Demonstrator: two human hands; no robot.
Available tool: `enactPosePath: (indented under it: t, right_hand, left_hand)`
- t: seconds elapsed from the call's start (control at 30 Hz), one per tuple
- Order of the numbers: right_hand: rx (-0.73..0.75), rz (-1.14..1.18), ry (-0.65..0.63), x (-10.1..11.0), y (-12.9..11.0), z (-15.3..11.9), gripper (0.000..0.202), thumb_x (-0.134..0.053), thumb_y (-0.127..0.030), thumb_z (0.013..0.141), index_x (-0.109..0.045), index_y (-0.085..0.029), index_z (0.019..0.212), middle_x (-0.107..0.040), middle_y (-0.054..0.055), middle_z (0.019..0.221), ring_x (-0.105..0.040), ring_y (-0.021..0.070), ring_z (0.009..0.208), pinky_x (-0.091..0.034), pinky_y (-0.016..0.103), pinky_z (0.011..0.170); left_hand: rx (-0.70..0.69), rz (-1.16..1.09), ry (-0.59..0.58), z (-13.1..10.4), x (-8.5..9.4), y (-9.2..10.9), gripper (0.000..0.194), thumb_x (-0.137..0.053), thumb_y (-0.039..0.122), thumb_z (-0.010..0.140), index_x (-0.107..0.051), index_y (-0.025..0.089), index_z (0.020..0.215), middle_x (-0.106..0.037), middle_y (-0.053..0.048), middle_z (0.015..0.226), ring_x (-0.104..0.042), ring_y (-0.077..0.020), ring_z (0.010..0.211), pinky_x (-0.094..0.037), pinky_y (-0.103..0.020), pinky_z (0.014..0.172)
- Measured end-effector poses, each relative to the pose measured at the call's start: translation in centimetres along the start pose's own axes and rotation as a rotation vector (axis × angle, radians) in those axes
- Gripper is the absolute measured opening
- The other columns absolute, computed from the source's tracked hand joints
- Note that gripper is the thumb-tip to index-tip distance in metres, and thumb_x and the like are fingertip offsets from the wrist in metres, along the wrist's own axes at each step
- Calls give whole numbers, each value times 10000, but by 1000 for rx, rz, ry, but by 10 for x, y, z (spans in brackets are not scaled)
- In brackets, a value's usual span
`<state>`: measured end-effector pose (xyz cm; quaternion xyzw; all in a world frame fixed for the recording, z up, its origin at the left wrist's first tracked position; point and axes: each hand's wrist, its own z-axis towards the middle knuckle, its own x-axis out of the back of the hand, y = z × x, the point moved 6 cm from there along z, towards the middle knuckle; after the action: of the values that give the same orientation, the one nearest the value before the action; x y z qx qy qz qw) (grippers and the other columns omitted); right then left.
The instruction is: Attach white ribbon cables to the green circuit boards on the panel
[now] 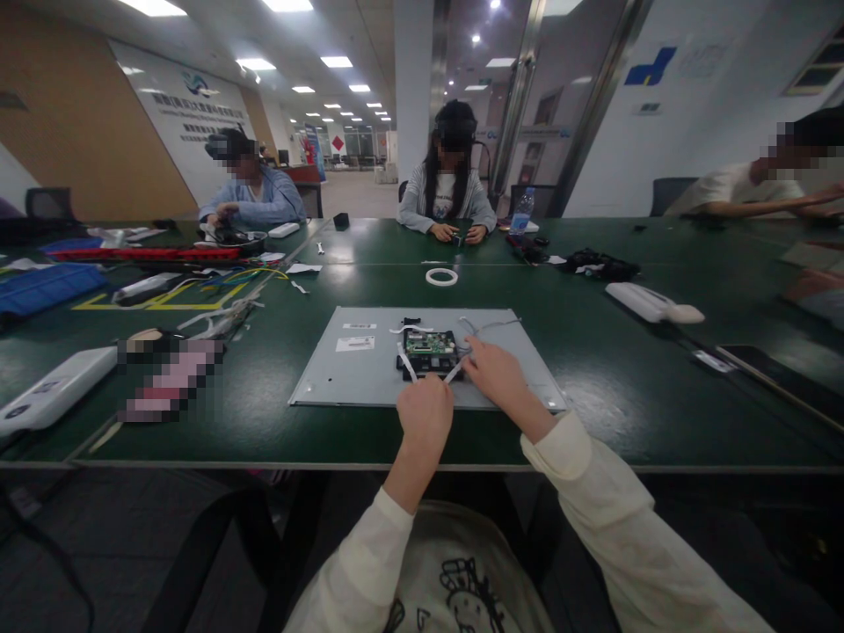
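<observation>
A grey flat panel (356, 374) lies on the green table in front of me. On it sits a green circuit board (428, 343) over a black base. My left hand (426, 411) is closed at the board's near edge, with a white strip (407, 362) sticking out on either side of its fingertips. My right hand (494, 371) has its fingertips pressed together at the board's right edge, beside thin grey wires (491, 327). What exactly those fingertips pinch is too small to make out. White labels (356, 344) mark the panel's left part.
A roll of white tape (441, 277) lies beyond the panel. White devices rest at left (59, 391) and right (643, 303). A blue tray (49, 288) stands far left. A water bottle (522, 211) stands across the table. Other people sit around it.
</observation>
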<state>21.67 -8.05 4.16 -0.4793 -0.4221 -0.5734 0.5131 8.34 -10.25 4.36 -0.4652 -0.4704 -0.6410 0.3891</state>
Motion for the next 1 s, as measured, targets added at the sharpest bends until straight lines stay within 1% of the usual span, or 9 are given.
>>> enactPosePath:
  t: [0.23,0.3,0.37,0.43,0.53,0.6,0.73,0.87,1.0]
  right_hand:
    - [-44,62,22,-2,11,2,398,-377,-243,875,-437,-167,1261,-630,104,981,-595,230,869,-426,312,720]
    - [9,151,73,3,9,2,374,-379,-225,873,-467,-162,1232,-618,98,987,-572,217,913,-427,318,777]
    - [152,274,141,11,-1,-2,355,-390,-250,877,-489,-159,1205,-598,98,1012,-539,208,975,-414,337,855]
    - [371,387,174,19,-16,-9,382,-427,-308,870,-483,-167,1221,-557,107,1108,-489,210,1069,-380,371,935]
    - [657,450,134,23,-35,-22,486,-489,-407,839,-455,-197,1276,-446,105,1298,-358,221,1227,-282,419,1031]
    - [734,443,74,21,-40,-26,527,-497,-448,829,-443,-221,1301,-388,87,1368,-279,225,1286,-215,440,1062]
    - [737,431,-29,15,-41,-27,558,-492,-464,827,-406,-263,1340,-350,60,1412,-193,236,1332,-129,488,1071]
    - [763,357,-94,10,-45,-30,635,-569,-482,759,-408,-281,1339,-326,52,1428,-133,269,1348,-56,543,1057]
    - [693,328,-64,6,-44,-27,634,-568,-497,754,-423,-271,1328,-311,68,1432,-132,278,1345,-92,552,1048]
  left_hand:
    - [-9,71,-33,-8,8,-7,299,-363,191,862,-646,103,823,-661,-148,771,-655,-262,778,-489,-329,650]
    - [-21,79,-37,-9,9,-9,304,-354,191,862,-645,114,813,-661,-141,768,-654,-260,770,-483,-324,641]
    - [-30,84,-34,-9,9,-13,303,-353,200,861,-643,129,806,-661,-130,764,-653,-254,757,-474,-314,632]
    - [-49,80,-24,-10,8,-17,299,-355,221,865,-640,147,814,-663,-114,755,-651,-243,737,-462,-303,625]
    - [-103,49,-8,-13,6,-23,285,-368,268,871,-636,175,837,-666,-86,742,-642,-220,715,-437,-281,620]
    - [-139,18,6,-16,6,-26,273,-383,290,871,-635,192,833,-667,-69,735,-634,-200,704,-418,-263,621]
    - [-156,-71,59,-18,8,-29,257,-417,298,858,-633,199,759,-659,-42,694,-607,-156,648,-372,-230,597]
    - [-125,-280,153,-16,18,-34,300,-397,280,868,-605,179,676,-621,-14,618,-551,-110,577,-334,-212,569]
    - [-125,-478,203,-16,17,-40,319,-405,299,863,-548,166,611,-565,3,561,-480,-89,525,-315,-207,558]
